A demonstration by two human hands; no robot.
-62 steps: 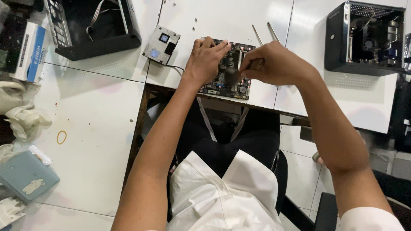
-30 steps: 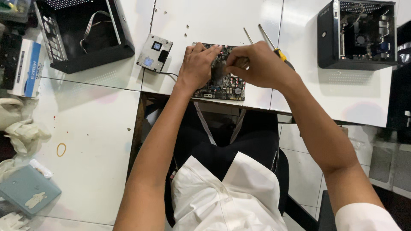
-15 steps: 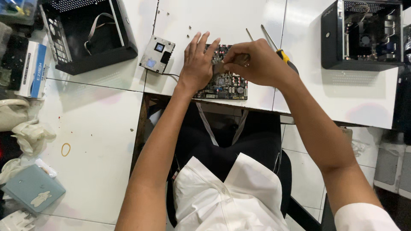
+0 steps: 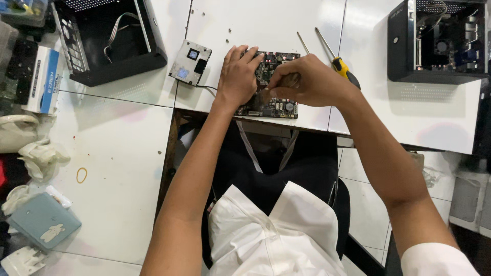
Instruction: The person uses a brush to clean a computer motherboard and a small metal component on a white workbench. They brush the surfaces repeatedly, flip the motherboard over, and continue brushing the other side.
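While the left hand (image 4: 238, 79) lies flat, fingers apart, steadying the dark green circuit board (image 4: 268, 87), the right hand (image 4: 307, 82) pinches a small part on it; the board remains outside the open black metal case (image 4: 110, 43), and the yellow-handled screwdriver (image 4: 337, 61) lies unused on the white counter (image 4: 266, 23).

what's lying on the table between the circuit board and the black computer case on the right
In the head view, two screwdrivers lie between the circuit board and the black case, one yellow-handled.

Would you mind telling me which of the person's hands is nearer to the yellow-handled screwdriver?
The right hand: it lies just beside the yellow-handled screwdriver, nearly touching its handle. The left hand rests on the circuit board, farther off.
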